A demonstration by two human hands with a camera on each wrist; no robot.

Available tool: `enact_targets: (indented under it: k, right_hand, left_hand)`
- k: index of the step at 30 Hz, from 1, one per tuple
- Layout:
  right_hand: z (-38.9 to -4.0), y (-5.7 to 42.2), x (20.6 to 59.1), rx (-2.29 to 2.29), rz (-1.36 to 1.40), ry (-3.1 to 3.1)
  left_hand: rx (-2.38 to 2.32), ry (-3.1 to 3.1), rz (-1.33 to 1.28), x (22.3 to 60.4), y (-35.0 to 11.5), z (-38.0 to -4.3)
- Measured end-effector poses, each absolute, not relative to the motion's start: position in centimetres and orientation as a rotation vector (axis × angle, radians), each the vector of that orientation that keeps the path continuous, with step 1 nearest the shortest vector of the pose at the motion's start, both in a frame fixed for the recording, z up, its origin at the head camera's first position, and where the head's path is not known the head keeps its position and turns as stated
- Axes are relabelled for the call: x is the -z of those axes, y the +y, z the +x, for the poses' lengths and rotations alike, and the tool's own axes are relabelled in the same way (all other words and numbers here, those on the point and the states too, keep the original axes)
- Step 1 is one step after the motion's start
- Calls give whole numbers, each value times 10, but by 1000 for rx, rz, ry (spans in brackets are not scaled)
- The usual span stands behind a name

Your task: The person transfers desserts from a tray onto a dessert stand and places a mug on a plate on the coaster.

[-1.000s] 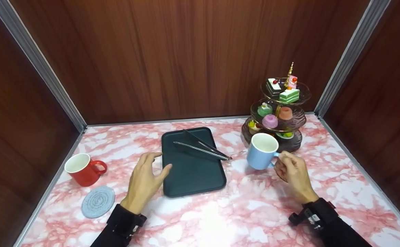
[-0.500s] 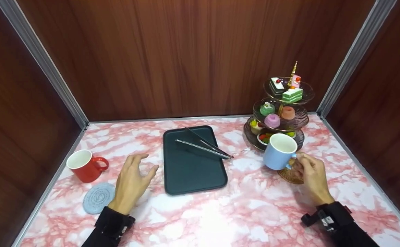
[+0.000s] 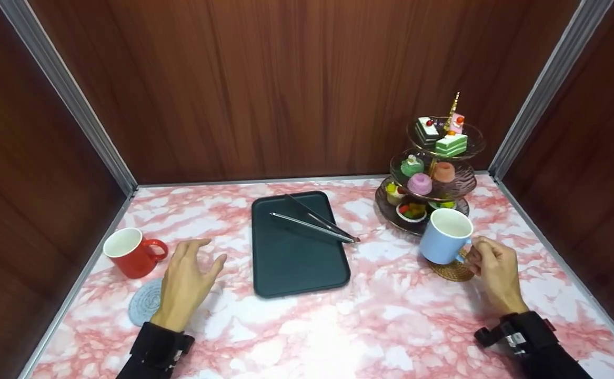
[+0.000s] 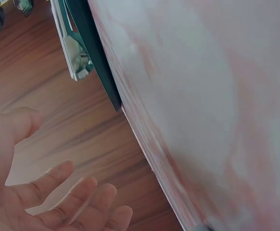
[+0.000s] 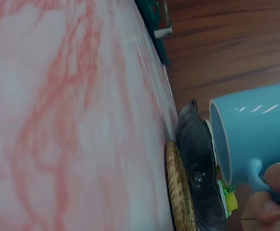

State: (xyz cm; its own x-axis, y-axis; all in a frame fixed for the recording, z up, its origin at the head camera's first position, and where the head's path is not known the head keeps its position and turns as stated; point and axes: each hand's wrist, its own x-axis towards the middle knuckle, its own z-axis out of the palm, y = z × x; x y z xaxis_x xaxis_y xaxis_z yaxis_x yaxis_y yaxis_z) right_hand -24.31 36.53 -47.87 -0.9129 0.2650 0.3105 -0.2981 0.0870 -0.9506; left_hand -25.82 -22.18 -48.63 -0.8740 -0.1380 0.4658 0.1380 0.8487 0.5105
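Note:
My right hand (image 3: 497, 271) pinches the handle of a light blue mug (image 3: 445, 239) and holds it upright. Beneath the mug lies a round brown woven coaster (image 3: 454, 271), partly covered by it in the head view. The right wrist view shows the mug's base (image 5: 220, 142) raised off the table, with the woven coaster (image 5: 178, 192) below. With thumb and fingers spread, my left hand (image 3: 184, 284) is over the left side of the table and holds nothing. It overlaps a round grey-blue coaster (image 3: 143, 302). A red mug (image 3: 134, 258) stands just beyond that coaster.
A dark green tray (image 3: 296, 273) lies mid-table, with metal tongs (image 3: 312, 226) across it, their end past its right rim. Behind the blue mug rises a three-tier stand (image 3: 467, 184) bearing several small cakes. Wood panels (image 3: 285, 89) enclose the back and sides.
My right hand has carried the blue mug to the right, over the woven coaster. My left hand has drawn back leftward from the tray, toward the grey-blue coaster. The view has shifted slightly.

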Motion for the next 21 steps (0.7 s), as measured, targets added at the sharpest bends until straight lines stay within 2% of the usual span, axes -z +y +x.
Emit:
enact_targets:
  k: [21]
  right_hand:
    - [-250, 390, 492, -1935, -177, -1898]
  left_hand:
    - [732, -2566, 129, 484, -259, -258]
